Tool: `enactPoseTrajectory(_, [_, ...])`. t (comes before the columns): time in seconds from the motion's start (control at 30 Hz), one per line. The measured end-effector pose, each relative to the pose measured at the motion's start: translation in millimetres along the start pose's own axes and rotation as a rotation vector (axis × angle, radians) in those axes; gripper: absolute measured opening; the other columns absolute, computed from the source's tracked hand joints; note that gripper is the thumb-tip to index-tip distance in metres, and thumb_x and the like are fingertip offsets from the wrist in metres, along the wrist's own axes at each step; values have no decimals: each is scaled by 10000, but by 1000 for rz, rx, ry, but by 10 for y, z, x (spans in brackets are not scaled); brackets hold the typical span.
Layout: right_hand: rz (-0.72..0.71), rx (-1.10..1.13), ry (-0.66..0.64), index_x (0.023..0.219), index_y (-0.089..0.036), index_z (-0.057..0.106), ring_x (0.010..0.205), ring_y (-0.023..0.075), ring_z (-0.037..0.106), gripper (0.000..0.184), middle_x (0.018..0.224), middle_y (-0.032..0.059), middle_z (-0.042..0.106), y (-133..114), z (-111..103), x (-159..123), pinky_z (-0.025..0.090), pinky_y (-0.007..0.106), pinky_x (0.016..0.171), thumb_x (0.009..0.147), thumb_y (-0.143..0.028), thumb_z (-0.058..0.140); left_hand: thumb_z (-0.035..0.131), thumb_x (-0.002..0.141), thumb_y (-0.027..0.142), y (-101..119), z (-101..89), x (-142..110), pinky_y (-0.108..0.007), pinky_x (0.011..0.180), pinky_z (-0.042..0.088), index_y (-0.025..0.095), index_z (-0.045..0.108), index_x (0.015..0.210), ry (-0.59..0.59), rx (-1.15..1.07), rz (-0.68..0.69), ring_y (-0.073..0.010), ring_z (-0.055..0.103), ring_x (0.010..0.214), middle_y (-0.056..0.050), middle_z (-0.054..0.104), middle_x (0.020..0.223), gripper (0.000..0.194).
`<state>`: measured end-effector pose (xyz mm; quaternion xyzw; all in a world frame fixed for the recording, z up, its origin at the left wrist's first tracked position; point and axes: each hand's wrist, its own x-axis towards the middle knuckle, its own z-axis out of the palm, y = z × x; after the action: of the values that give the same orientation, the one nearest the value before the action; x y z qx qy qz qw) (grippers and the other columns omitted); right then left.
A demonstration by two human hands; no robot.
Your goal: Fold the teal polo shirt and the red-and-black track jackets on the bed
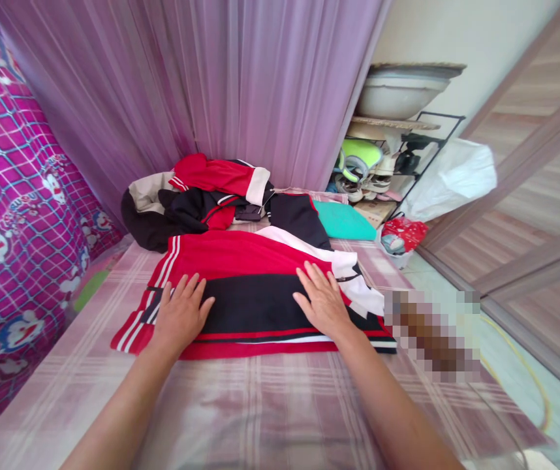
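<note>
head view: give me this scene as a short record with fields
left hand: flat on the jacket, fingers spread
right hand: flat on the jacket, fingers spread
jacket: red, black and white, laid out on the plaid cloth
behind jacket: heap of dark and red clothes
beyond: purple curtain
right side: rack with basin

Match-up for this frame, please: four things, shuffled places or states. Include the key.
Things
1. Left hand
2. Curtain
3. Basin
4. Red bag

Places or states
A. Low down, next to the rack
B. Flat on the folded garment, fingers spread
C. Hanging behind the clothes pile
D. Up at the top of the rack

Pairs: 1-B, 2-C, 3-D, 4-A
</note>
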<state>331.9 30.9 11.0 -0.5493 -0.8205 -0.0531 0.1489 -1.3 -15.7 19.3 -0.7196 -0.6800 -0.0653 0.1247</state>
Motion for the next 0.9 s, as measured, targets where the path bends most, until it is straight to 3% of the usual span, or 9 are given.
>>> enactPoseTrajectory(0.1, [37,-8,-222,1505,-226,424,1473,270,302,568,1604,101,322,-27,153,32,225,545,1184,1001,-478,350,371,962,473,42,120,1,-568,1149,246,118,510,1435,-55,-7,1,-356,423,1396,-176,495,1490,608])
enactPoseTrajectory(0.2, [61,9,-314,1523,-217,392,1489,263,262,596,1621,91,275,-6,173,39,199,546,1196,1004,-503,329,361,966,497,29,187,-13,-568,1150,234,126,485,1454,-78,19,3,-353,404,1409,-174,478,1505,625])
enactPoseTrajectory(0.3, [93,32,-321,1521,-205,396,1493,274,249,606,1619,104,274,-76,68,76,164,569,1200,1003,-513,326,356,969,498,22,184,-15,-567,1147,232,122,478,1458,-85,33,6,-353,396,1413,-179,476,1506,628])
enactPoseTrajectory(0.43, [35,68,-173,1537,-230,364,1507,271,207,609,1630,105,243,-329,-14,137,115,573,1208,1004,-522,331,348,970,496,36,157,-5,-551,1147,237,131,490,1449,-70,42,7,-340,410,1406,-177,486,1499,618])
enactPoseTrajectory(0.63, [-84,135,-288,1499,-218,432,1481,264,283,596,1585,101,361,-544,88,119,158,568,1207,1006,-537,331,347,963,483,29,168,-10,-554,1133,258,122,515,1426,-30,48,23,-349,438,1382,-193,512,1474,610])
enactPoseTrajectory(0.8, [-72,98,-162,1512,-243,413,1490,270,258,561,1600,96,327,-255,-39,-115,147,579,1207,1003,-478,386,326,961,496,2,193,-19,-559,1130,265,146,506,1433,-6,36,39,-347,437,1382,-185,517,1472,615])
enactPoseTrajectory(0.9, [-3,44,-180,1509,-245,415,1481,277,280,543,1595,111,330,56,-75,-341,151,596,1197,1004,-442,391,306,957,493,-11,212,-17,-576,1131,256,123,499,1437,-7,21,48,-365,426,1385,-197,503,1480,637])
